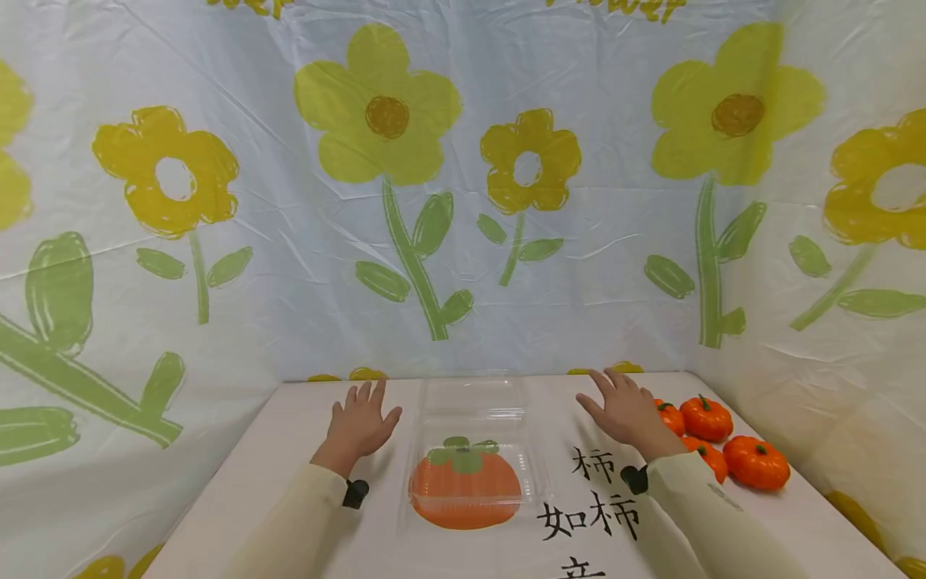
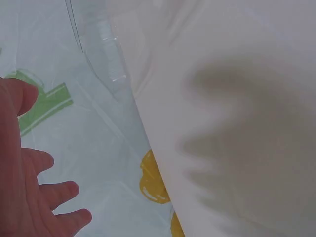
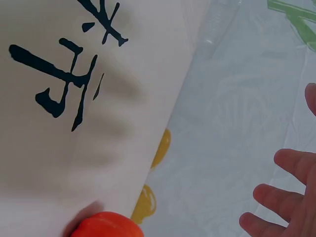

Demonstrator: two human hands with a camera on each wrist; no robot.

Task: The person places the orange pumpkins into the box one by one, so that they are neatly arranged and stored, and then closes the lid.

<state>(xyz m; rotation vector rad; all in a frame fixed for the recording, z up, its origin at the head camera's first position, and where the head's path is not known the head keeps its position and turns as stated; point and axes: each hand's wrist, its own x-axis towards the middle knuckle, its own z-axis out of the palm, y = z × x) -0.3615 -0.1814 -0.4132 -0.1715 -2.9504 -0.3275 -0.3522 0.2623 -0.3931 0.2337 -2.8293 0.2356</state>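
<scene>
A clear plastic clamshell box (image 1: 473, 414) lies with its lid raised in the middle of the table, over a printed orange persimmon (image 1: 466, 486). To its left hovers my left hand (image 1: 362, 422), fingers spread and holding nothing. My right hand (image 1: 625, 408) is held above the table on the other side, its fingers also spread. Beside the right wrist sit several small orange pumpkins (image 1: 755, 462), partly hidden by that hand and sleeve. In the right wrist view one orange pumpkin (image 3: 107, 226) shows at the bottom edge. The left wrist view catches the box's clear edge (image 2: 106, 49).
The white table (image 1: 289, 450) bears black printed characters (image 1: 589, 515) right of the box. A flower-patterned curtain (image 1: 550, 305) hangs behind the table's back edge and along both sides.
</scene>
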